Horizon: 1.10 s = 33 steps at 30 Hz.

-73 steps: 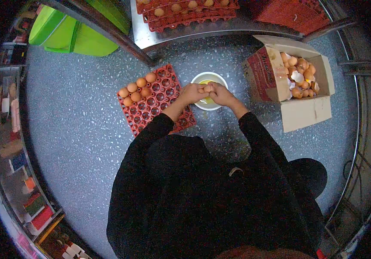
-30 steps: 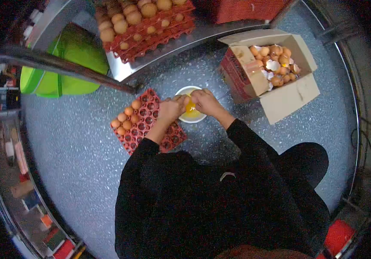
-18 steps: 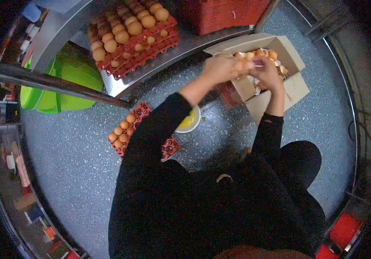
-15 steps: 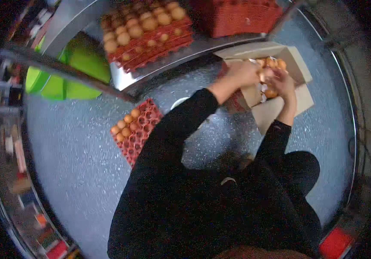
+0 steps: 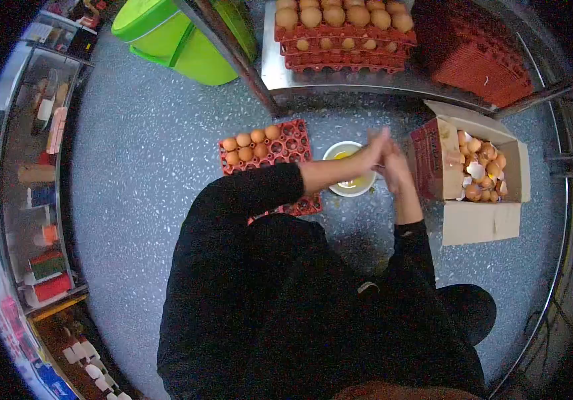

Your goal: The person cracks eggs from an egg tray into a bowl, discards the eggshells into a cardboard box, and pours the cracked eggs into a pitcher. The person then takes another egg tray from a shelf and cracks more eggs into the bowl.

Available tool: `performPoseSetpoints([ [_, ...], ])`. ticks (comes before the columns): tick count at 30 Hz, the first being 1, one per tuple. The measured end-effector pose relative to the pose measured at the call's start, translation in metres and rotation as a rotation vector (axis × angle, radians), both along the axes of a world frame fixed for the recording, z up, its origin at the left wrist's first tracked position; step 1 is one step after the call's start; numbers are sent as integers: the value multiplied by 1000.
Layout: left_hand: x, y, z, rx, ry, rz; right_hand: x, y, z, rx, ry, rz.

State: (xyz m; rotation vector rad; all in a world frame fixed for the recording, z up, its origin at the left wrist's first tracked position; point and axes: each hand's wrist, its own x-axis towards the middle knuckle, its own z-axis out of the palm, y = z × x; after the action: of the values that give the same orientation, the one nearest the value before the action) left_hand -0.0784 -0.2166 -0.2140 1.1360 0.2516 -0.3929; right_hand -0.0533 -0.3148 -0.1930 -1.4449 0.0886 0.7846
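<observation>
Right of the white bowl point(image 5: 348, 194) stands the open carton point(image 5: 481, 224) of eggshells point(image 5: 476, 171); left of the bowl lies the red tray point(image 5: 293, 148). The left hand point(image 5: 374, 152) hangs by the bowl's right rim, the right hand point(image 5: 398, 171) just beyond, fingers apparently extended but blurred; whether they grip anything, I cannot tell. Whole eggs point(image 5: 258, 136) sit left of the bowl, across it from both hands, left nearer.

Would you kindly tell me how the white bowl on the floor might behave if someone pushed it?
The white bowl would probably slosh, since liquid egg lies inside. Its even, round outline suggests it would likely stay stiff. The floor looks smooth, so it may slide.
</observation>
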Motion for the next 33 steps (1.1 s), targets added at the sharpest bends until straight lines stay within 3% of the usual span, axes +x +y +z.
performPoseSetpoints([
  [1, -10, 20, -2, -141, 81, -140, -5, 3, -22, 0, 6, -1],
  [2, -13, 44, -35, 199, 66, -50, -7, 4, -42, 108, 232, 2],
  [3, -21, 70, -36, 510, 36, -55, -10, 4, -56, 216, 461, 2],
  [4, -30, 95, -36, 822, 42, -65, -14, 3, -64, 217, 466, -1],
  [5, -43, 124, -6, 1106, 30, -175, -20, 2, -70, 174, 454, 8],
  [7, -52, 170, -42, 1668, 43, -127, -29, -1, -85, 128, 453, 6],
  [9, -72, 200, -71, 2074, -99, -67, -30, -3, -98, 140, 454, 3],
  [12, -79, 230, -109, 2204, -269, -195, -29, -3, -96, 106, 386, 23],
  [17, -68, 238, -123, 2089, -213, -367, -25, -11, -102, 112, 353, 9],
  [19, -65, 224, -87, 1964, -22, -292, -23, -15, -111, 96, 305, 37],
  [23, -63, 200, -61, 1845, 2, -111, -25, -17, -114, 16, 199, 25],
  [25, -61, 175, -63, 1500, -336, 133, -25, -13, -112, 103, 264, -44],
  [26, -57, 163, -80, 1079, -276, 64, -25, -10, -114, 102, 264, -48],
  [27, -52, 148, -99, 657, -211, -2, -25, -8, -121, 44, 88, 45],
  [29, -52, 108, -92, 95, 115, 25, -27, -2, -133, -22, -87, 136],
  [30, -53, 92, -99, 88, 115, 21, -29, 1, -139, -115, -238, 94],
  [32, -54, 68, -119, -305, 218, 154, -37, 9, -121, -255, -609, 85],
  [33, -53, 62, -126, -314, 218, 150, -38, 9, -114, -265, -609, 85],
])
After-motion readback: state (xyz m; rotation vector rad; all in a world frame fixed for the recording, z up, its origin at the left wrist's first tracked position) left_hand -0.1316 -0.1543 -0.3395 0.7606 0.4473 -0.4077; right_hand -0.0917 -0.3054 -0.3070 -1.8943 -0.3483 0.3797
